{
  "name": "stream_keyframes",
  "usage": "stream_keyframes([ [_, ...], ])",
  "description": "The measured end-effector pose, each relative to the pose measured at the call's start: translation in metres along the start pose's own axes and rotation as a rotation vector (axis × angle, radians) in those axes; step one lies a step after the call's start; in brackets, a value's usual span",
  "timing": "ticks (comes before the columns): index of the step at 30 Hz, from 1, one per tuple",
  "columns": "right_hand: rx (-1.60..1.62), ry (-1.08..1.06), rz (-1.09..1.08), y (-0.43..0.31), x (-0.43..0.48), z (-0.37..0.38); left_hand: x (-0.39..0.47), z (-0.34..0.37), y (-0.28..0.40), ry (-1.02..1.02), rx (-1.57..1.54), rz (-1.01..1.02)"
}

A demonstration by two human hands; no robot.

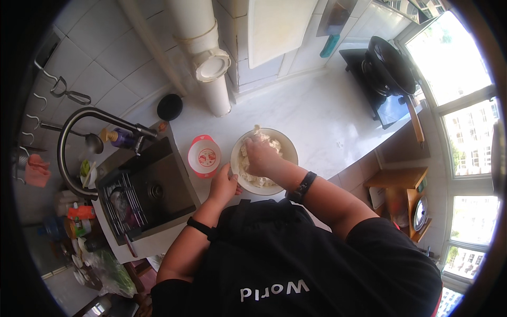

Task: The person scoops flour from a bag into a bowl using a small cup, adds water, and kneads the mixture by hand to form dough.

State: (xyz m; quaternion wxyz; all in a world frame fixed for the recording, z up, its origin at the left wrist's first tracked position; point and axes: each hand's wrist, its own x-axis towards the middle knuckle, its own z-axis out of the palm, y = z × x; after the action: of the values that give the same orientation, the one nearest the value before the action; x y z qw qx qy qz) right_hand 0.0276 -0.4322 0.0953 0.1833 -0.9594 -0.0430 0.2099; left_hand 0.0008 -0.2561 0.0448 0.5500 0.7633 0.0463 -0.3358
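A round, pale bowl [294,148] stands on the white countertop before me and holds a whitish, lumpy mass like floury dough [259,180]. My right hand [260,154] is down in the bowl, its fingers curled into the mass; how much they grip is hidden. At the bowl's left rim is my left hand [225,184], with the thumb up against the wall and the fingers low at the side. Just left of the bowl sits a small white and red bowl [204,156] with a red print inside, touched by neither hand.
To the left lie a sink [170,206] with a drying rack [126,202] and a curved faucet [79,113]. A black round object [170,107] rests near the wall pipe [216,95]. Far right, a wok [390,67] stands on a black cooktop [356,63], its wooden handle jutting forward.
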Motion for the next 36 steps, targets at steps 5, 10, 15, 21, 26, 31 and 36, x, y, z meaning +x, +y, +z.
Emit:
stream_keyframes([
  [5,-0.178,-0.045,-0.202,-0.011,-0.009,0.035,0.011,0.0,-0.012,0.047,0.01,0.052],
  [10,-0.381,-0.003,-0.391,0.009,-0.013,0.049,0.012,0.008,-0.018,0.156,-0.067,0.077],
  [15,-0.256,-0.074,-0.32,0.012,0.009,0.038,0.006,0.005,-0.01,0.164,-0.078,0.083],
  [21,-0.021,0.133,-0.165,0.028,-0.002,0.024,0.005,0.003,-0.007,0.18,-0.08,0.06],
  [26,0.071,0.203,-0.174,0.034,-0.022,0.015,0.004,0.002,-0.005,0.178,-0.087,0.04],
  [31,0.148,0.039,-0.128,0.049,-0.012,0.001,0.003,0.002,-0.003,0.195,-0.061,0.07],
  [36,0.079,-0.026,-0.106,0.047,0.005,0.008,0.002,0.004,-0.001,0.18,-0.019,0.107],
])
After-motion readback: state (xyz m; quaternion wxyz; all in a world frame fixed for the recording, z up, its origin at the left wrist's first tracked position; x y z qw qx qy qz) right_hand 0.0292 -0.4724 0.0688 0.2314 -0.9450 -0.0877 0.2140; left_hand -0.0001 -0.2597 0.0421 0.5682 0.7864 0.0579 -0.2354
